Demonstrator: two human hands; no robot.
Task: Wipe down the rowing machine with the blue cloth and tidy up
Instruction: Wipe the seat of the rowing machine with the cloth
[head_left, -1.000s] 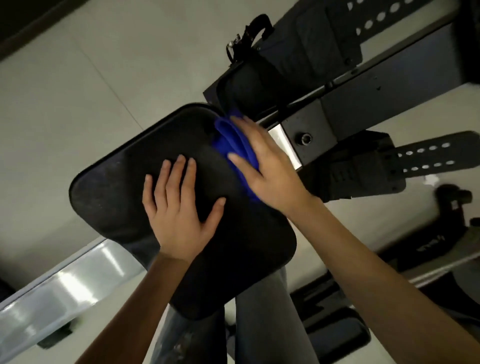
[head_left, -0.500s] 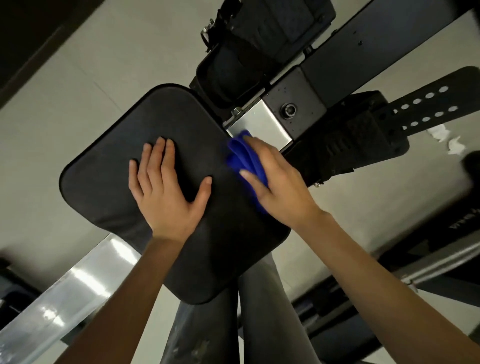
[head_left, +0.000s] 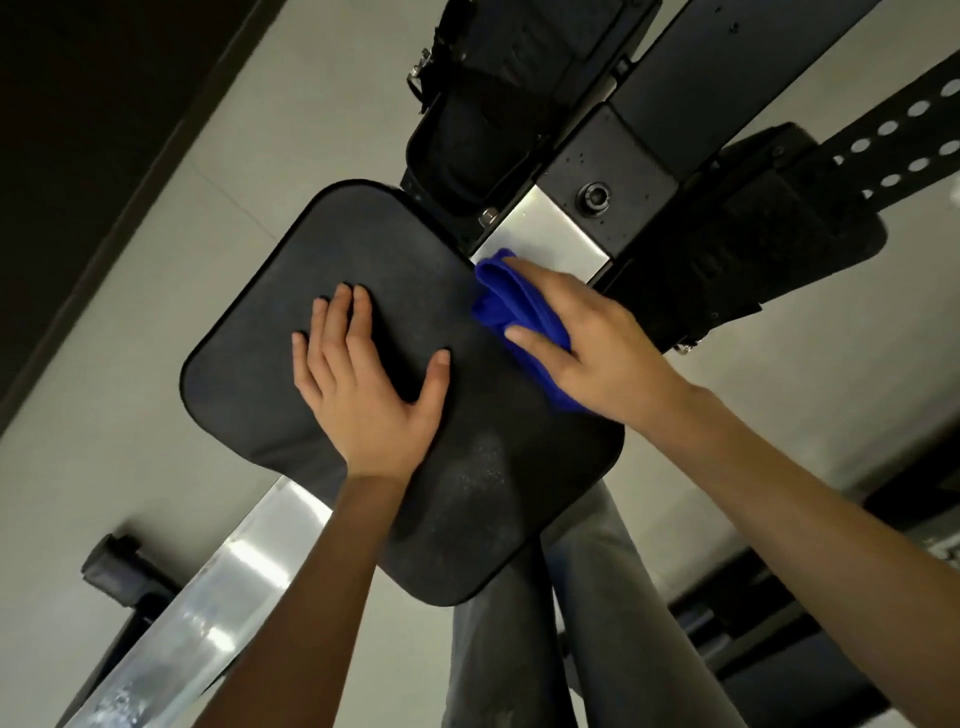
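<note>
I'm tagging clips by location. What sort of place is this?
Probably a gym or home workout room: a rowing machine's padded black seat on a shiny metal rail, strapped footrests ahead, and a bare pale tiled floor.

I can read no text, brand, number or label anywhere in front of me. The black seat (head_left: 260, 364) under my palm is plain, the blue cloth (head_left: 514, 306) bears no tag, and the strap (head_left: 883, 130) has only holes, no printed marks.
</note>
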